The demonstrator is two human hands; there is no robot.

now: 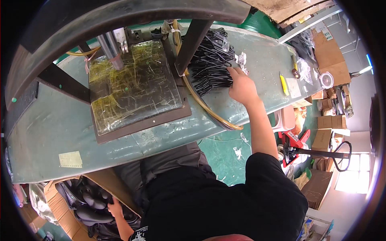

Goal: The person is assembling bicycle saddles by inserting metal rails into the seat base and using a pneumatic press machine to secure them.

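Note:
My right hand (243, 86) reaches over the bench to a pile of black bent wire rails (213, 60), its fingers curled at the pile's right end on a rail. Down at the lower left, my left hand (115, 208) is inside an open cardboard box (60, 207). It is closed at the edge of a smooth black bicycle saddle (90, 215), with its fingertips partly hidden. Several more black saddles lie jumbled around it.
A press with a dark frame (193, 44) stands over a tape-covered plate (136, 84) on the green bench (120, 154). A yellow hose (205, 106) curves beside the pile. Rightward lie a yellow cutter (284, 83) and a hammer (295, 68). A red pallet jack (295, 140) stands beyond.

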